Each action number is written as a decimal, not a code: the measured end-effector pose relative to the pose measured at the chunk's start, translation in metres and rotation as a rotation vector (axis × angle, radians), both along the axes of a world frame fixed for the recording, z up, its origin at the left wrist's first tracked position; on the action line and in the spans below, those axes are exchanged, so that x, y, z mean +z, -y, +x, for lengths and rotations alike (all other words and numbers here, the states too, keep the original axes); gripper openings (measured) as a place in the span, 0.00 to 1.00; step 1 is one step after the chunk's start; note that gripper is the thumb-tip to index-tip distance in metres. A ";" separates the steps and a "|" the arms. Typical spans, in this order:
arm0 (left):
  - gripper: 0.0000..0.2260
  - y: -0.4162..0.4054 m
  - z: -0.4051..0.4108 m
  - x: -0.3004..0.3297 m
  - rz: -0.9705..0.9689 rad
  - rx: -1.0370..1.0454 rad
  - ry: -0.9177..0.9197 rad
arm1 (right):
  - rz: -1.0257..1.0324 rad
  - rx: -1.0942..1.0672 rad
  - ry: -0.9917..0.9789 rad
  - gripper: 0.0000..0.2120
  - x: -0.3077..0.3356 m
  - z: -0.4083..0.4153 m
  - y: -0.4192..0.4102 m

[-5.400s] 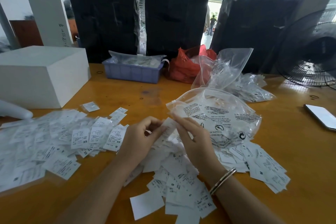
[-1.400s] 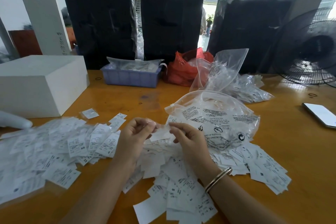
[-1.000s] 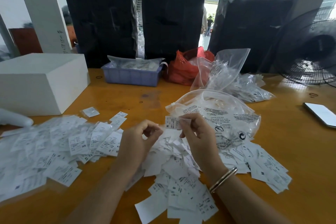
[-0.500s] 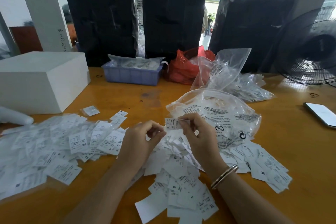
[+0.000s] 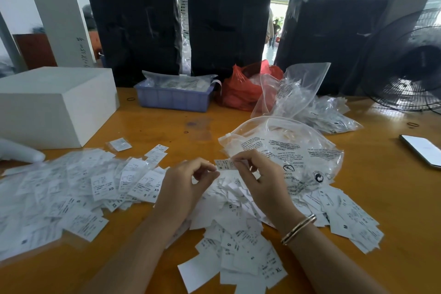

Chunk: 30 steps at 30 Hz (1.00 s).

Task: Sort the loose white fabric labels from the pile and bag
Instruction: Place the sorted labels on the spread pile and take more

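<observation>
One label: your right hand (image 5: 263, 182) pinches a single label (image 5: 225, 164) between thumb and fingertips, raised at frame centre, just in front of the bag (image 5: 286, 150).
Change: about a second and a half ago both hands were down in the pile (image 5: 233, 217), working at the labels together; since then one has come free and up, and it has stayed lifted for the last second.
Meaning: you likely have it separated and are reading its size, which looks like M; it is not yet placed anywhere.
Left hand (image 5: 185, 186): fingers curled, thumb and fingertips close together just left of the label's edge; I cannot tell whether they touch it or hold anything.
Right grip: tight pinch on the label's right end, other fingers loosely bent.
Sorted spread (image 5: 78, 188): labels fanned over the left of the frame, XS, S, M showing.
Bag: lies centre right, mouth toward the hands, more labels spilled below it.
Next: probably drop it on its matching group.
</observation>
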<state>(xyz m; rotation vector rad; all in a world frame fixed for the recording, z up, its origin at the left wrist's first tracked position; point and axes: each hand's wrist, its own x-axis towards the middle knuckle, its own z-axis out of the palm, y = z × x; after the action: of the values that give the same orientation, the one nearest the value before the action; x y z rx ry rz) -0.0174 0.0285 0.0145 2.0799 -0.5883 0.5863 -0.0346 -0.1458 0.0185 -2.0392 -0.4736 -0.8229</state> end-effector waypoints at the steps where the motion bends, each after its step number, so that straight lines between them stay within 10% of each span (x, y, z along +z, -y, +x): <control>1: 0.02 0.000 0.000 0.000 -0.009 -0.015 -0.003 | -0.005 0.005 -0.010 0.07 0.001 -0.001 0.001; 30: 0.07 -0.001 0.004 0.000 -0.235 -0.179 -0.246 | 0.244 0.103 -0.138 0.13 0.012 -0.003 0.000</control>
<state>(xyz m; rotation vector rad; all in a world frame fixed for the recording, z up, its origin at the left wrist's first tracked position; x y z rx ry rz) -0.0136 0.0293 0.0150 1.8204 -0.5285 0.2763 -0.0381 -0.1454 0.0307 -1.8160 -0.3781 -0.6405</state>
